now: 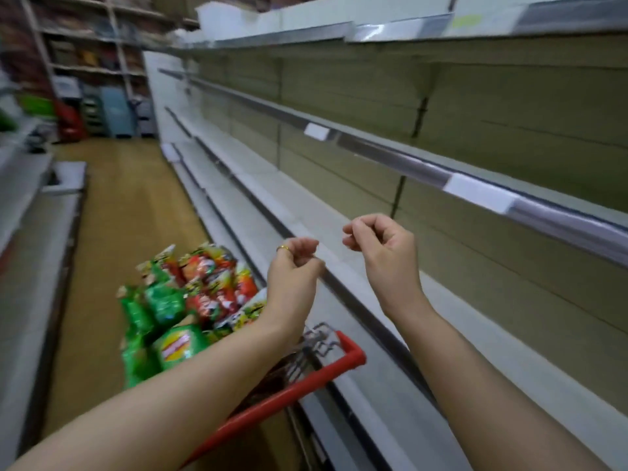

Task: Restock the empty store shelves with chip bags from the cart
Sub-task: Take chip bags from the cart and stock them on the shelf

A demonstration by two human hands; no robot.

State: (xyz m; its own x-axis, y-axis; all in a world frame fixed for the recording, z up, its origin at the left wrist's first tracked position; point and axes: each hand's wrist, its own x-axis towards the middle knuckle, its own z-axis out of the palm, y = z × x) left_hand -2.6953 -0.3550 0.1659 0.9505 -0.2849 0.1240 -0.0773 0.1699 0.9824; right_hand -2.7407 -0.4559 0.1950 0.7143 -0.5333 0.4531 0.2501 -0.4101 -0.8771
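Both forearms enter from the bottom edge of the frame and rise toward centre. Left hand (pixel 295 263), wearing a ring (pixel 282 248), has its fingers curled in and holds nothing. Right hand (pixel 380 239) is the same: fingers curled, nothing gripped. Both hover in front of the bare shelves (pixel 306 212) that fill the right half of the frame. Chip bags (pixel 190 300), green and red, are heaped in the cart (pixel 306 385) at lower centre-left, beyond the left forearm. None is on a shelf yet.

Hazards, as judged: the bags lie in a loose heap, so a knock against the red handle may spill some onto the floor. A tight grip may crush the contents.

Markings: one green bag shows a red-and-yellow roundel, but its lettering is too blurred to read. Shelf-edge tags (pixel 316 130) appear blank
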